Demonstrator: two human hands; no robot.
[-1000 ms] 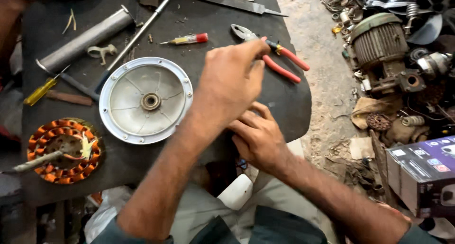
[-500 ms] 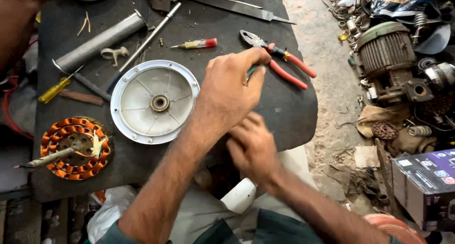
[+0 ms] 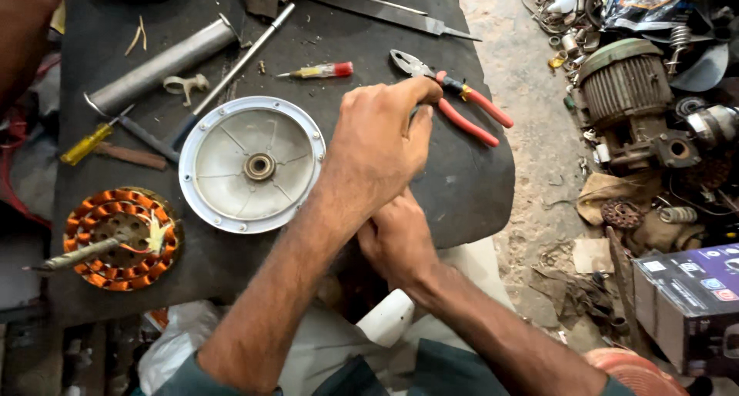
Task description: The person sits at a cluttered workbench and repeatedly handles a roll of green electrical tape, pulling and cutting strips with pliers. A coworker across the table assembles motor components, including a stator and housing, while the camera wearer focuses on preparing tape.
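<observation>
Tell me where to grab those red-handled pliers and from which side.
Grip the pliers by the two red handles, coming from the right edge of the table. The handles splay out toward that side and lie flat and clear, while the left hand crowds the jaw end.

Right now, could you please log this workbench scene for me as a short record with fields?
Surface: dark work table
Left hand: raised over the table, fingertips beside the red-handled pliers
Right hand: at the table's near edge, beneath the left hand; what it holds is hidden
Centre: round white motor cover with a bearing in the middle
Left: copper-wound stator
Far side: metal tube, red-capped tester screwdriver, yellow-handled screwdriver
</observation>
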